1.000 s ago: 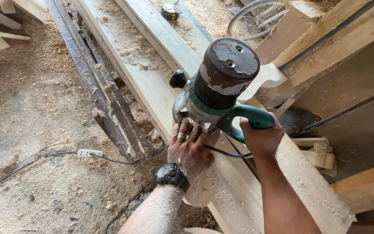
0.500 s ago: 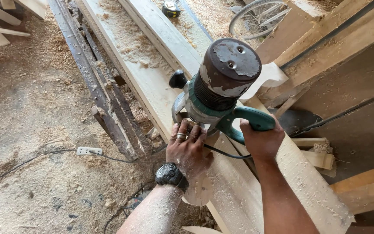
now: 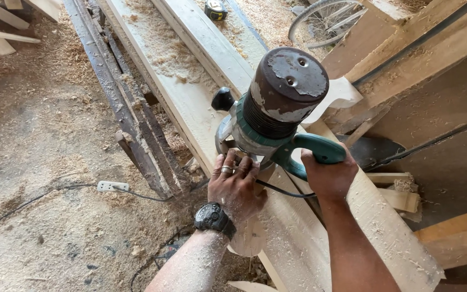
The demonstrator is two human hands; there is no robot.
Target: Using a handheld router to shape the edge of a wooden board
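while my right hand [image 3: 328, 176] is closed around the teal handle, my left hand [image 3: 236, 186] lies spread against the base of the router [image 3: 277, 111], fingers splayed rather than curled, a ring on one of them and a black watch [image 3: 214, 219] on the wrist. the router stands upright on the plank [image 3: 190, 103], its worn brown motor cap up top and a black knob [image 3: 222, 99] sticking out on the far side. its cord [image 3: 285, 192] runs out under my right wrist.

as for progress, i'd judge the cut is partway along: shavings and dust lie thick on the plank beyond the router and near me, but i can't see the bit or the edge under the base, so how much is already shaped i cannot tell. a long stretch of plank runs on ahead.

further up the plank sits a tape measure [image 3: 215, 10]. to my left a rusty steel rail [image 3: 120, 103] lies alongside the plank, and past it the dusty floor [image 3: 39, 162] with a white plug strip [image 3: 112, 186] on its cable. to my right are stacked timbers [image 3: 422, 59], and part of a bicycle wheel [image 3: 325, 21] shows at the top.
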